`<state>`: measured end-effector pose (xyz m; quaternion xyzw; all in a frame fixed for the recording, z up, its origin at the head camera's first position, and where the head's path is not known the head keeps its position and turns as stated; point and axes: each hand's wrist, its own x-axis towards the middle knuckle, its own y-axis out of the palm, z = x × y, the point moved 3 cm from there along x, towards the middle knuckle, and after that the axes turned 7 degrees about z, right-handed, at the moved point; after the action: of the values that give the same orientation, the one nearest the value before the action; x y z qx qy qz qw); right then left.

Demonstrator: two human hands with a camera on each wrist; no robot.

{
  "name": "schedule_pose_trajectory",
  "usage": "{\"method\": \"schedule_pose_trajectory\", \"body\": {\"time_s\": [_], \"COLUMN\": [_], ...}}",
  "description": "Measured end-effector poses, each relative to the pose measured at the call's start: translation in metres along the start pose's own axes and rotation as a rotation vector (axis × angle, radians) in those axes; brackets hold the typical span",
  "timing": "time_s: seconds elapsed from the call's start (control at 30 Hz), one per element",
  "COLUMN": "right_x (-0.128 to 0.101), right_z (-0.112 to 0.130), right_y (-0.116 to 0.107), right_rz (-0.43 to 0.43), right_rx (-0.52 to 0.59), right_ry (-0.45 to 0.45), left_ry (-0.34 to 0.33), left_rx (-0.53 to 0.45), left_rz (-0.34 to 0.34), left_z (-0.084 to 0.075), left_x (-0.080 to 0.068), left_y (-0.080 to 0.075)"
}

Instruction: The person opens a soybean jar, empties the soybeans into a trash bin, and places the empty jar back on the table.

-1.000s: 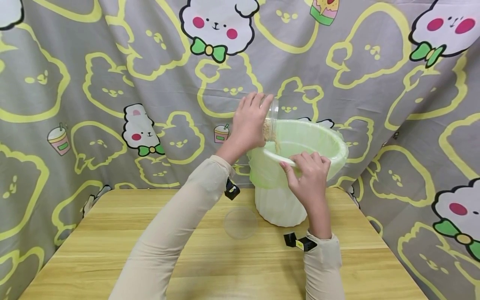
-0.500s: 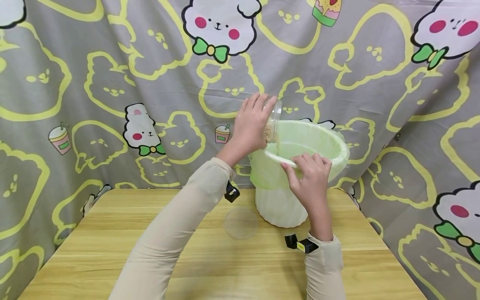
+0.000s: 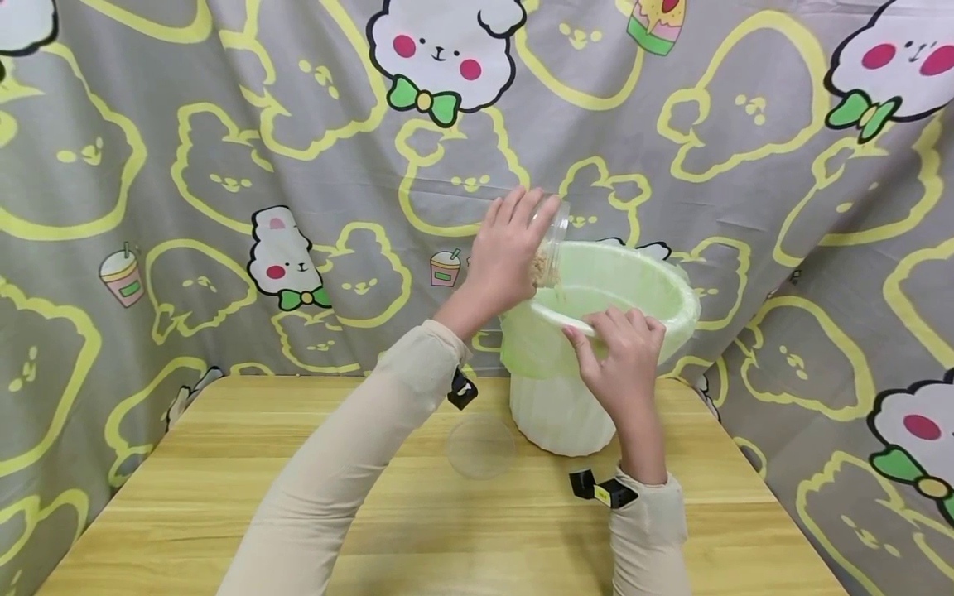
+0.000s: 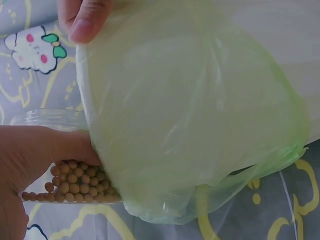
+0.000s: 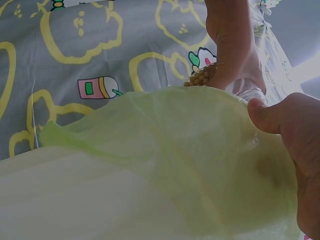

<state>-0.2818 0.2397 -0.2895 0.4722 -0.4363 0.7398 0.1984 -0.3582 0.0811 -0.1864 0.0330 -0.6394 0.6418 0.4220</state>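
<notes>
— Jar (image 3: 550, 240) where?
— Tipped at frame centre over the bin (image 3: 596, 348), my left hand (image 3: 510, 248) wrapped round it; my right hand (image 3: 622, 364) pinches the rim.
— Contents?
— Only my left wrist view shows them: beans (image 4: 75, 182), lower left, against the green liner (image 4: 195, 115).

A pale green liner (image 3: 596, 290) is covering the white bin (image 3: 559, 418); tan beans (image 4: 75, 182) are showing through the clear jar (image 3: 550, 240); the grey curtain (image 3: 224, 124) is showing yellow outlines and white bears with green bows above the yellow-wood table (image 3: 224, 497)
</notes>
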Motion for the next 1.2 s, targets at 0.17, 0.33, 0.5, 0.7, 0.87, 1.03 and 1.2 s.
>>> {"method": "schedule_pose_trajectory", "body": {"time_s": [0.17,0.33,0.5,0.7,0.87,1.03,1.2], "right_x": [0.000,0.000,0.000,0.000,0.000,0.000,-0.001], "right_z": [0.000,0.000,0.000,0.000,0.000,0.000,0.000], "right_y": [0.001,0.000,0.000,0.001,0.001,0.001,0.001], "right_rz": [0.000,0.000,-0.002,0.002,0.002,0.005,0.002], "right_rx": [-0.005,-0.004,0.001,0.004,0.003,0.004,-0.002], "right_ry": [0.001,0.003,-0.003,0.001,0.002,-0.002,0.001], "left_ry": [0.034,0.044,0.056,0.103,0.135,0.158,0.182], "left_rx": [0.043,0.060,0.064,0.081,0.101,0.118,0.115], "left_rz": [-0.073,-0.100,-0.102,-0.107,-0.119,-0.121,-0.110], "left_z": [-0.004,-0.006,-0.007,-0.010,-0.012,-0.013,-0.014], "left_x": [-0.003,-0.004,-0.004,-0.005,-0.004,-0.004,-0.004], "left_y": [0.001,0.001,0.001,0.000,0.000,0.000,0.000]}}
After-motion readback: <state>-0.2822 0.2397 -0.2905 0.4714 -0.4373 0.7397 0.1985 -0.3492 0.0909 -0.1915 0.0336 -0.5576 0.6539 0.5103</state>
